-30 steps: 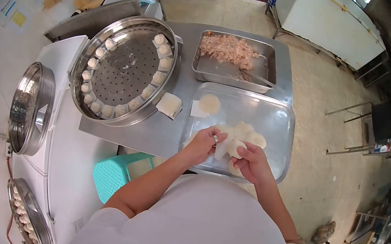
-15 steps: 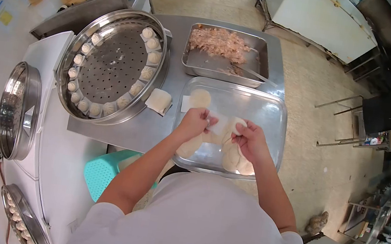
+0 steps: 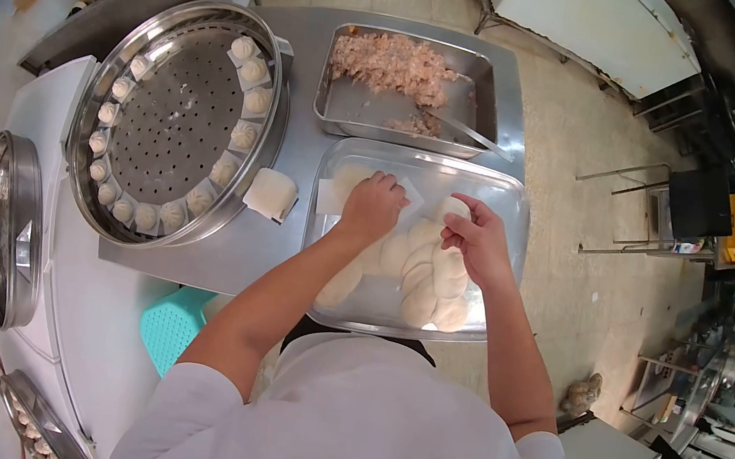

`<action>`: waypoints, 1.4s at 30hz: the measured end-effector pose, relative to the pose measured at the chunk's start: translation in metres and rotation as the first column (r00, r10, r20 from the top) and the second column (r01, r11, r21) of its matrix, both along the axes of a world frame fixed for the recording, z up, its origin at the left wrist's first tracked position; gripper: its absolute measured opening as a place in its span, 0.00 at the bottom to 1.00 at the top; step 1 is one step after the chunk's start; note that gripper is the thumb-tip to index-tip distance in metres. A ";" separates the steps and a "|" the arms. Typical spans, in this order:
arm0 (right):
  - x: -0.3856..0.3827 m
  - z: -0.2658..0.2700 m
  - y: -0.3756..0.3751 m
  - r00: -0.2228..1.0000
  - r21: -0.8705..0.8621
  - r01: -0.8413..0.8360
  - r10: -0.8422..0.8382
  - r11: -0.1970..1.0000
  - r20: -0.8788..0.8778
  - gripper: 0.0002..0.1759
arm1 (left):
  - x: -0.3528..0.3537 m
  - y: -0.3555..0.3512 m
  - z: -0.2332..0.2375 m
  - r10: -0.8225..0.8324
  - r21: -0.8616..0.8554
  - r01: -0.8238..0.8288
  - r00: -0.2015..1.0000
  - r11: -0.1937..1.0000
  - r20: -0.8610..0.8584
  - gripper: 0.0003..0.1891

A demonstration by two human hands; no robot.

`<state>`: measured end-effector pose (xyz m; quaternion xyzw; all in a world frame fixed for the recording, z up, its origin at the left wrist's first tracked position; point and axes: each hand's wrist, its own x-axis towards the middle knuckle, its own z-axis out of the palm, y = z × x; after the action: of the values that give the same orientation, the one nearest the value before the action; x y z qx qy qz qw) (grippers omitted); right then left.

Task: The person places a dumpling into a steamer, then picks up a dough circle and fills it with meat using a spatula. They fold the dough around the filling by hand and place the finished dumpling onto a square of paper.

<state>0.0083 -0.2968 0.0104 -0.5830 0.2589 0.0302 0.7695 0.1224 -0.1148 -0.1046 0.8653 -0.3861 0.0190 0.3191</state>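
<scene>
My left hand [image 3: 374, 206] is over the metal tray [image 3: 514, 189], its fingers bent together at the edge of a small white paper square [image 3: 411, 200]. The fingertips are partly hidden, but they appear to pinch that paper. Just left of this hand, a flat round dough wrapper [image 3: 351, 180] rests on another paper square [image 3: 327, 198]. My right hand [image 3: 481, 243] holds a round dough wrapper [image 3: 456, 210] between thumb and fingers. Under and beside it lies an overlapping pile of dough wrappers [image 3: 421, 284]. More wrappers [image 3: 341, 284] lie beneath my left forearm.
Beyond the tray stands a pan [image 3: 321, 103] of minced filling [image 3: 395, 66] with a metal utensil [image 3: 470, 131]. To the left, a perforated steamer [image 3: 182, 110] carries a ring of pleated buns [image 3: 172, 215]. A stack of white squares [image 3: 271, 193] sits between steamer and tray.
My left hand has moved up and turned palm down, taking the paper square toward the tray's far side. My right hand still holds a wrapper. The view has shifted slightly.
</scene>
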 end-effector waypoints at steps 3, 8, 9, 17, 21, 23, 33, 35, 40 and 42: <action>0.022 -0.004 0.002 0.995 -0.286 -0.102 0.093 0.953 -0.045 0.27 | -0.012 0.015 0.023 -0.051 0.101 0.051 0.999 0.994 -0.004 0.07; 0.047 -0.014 0.008 0.944 -0.695 -0.309 0.299 0.650 -0.140 0.28 | -0.020 0.034 0.024 -0.082 0.073 0.074 0.991 0.995 0.109 0.12; 0.051 -0.020 0.009 0.934 -0.743 -0.310 0.335 0.593 -0.123 0.28 | -0.021 0.036 0.026 -0.082 0.078 0.074 0.991 0.994 0.102 0.13; 0.070 -0.040 0.032 0.836 -0.926 -0.331 0.511 0.181 -0.199 0.23 | -0.019 0.043 0.027 -0.098 0.109 0.095 0.995 0.989 0.019 0.20; 0.071 -0.048 0.037 0.817 -0.925 -0.350 0.531 0.148 -0.224 0.22 | -0.017 0.043 0.026 -0.081 0.092 0.080 0.997 0.992 0.000 0.20; 0.068 -0.038 0.038 0.825 -0.918 -0.349 0.526 0.187 -0.206 0.23 | -0.016 0.044 0.026 -0.060 0.042 0.061 0.998 0.997 -0.025 0.21; 0.056 -0.056 0.037 0.849 -0.943 -0.263 0.513 0.202 -0.127 0.25 | -0.010 0.043 0.038 -0.074 -0.032 0.071 0.991 0.997 -0.114 0.29; 0.053 -0.058 0.038 0.861 -0.956 -0.244 0.490 0.164 -0.136 0.26 | -0.010 0.042 0.037 -0.078 -0.043 0.075 0.994 0.996 -0.076 0.29; 0.045 -0.048 0.041 0.904 -0.967 -0.198 0.412 0.163 -0.116 0.27 | -0.008 0.050 0.038 -0.020 -0.082 0.006 0.985 0.997 -0.170 0.26; 0.045 -0.040 0.040 0.912 -0.967 -0.186 0.397 0.174 -0.104 0.27 | -0.008 0.060 0.042 0.018 -0.160 -0.058 0.970 0.985 -0.241 0.25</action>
<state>0.0531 -0.2567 -0.0296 -0.9680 0.0377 -0.0387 0.2449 0.1139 -0.0544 -0.0630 0.8390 -0.3254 -0.0470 0.4335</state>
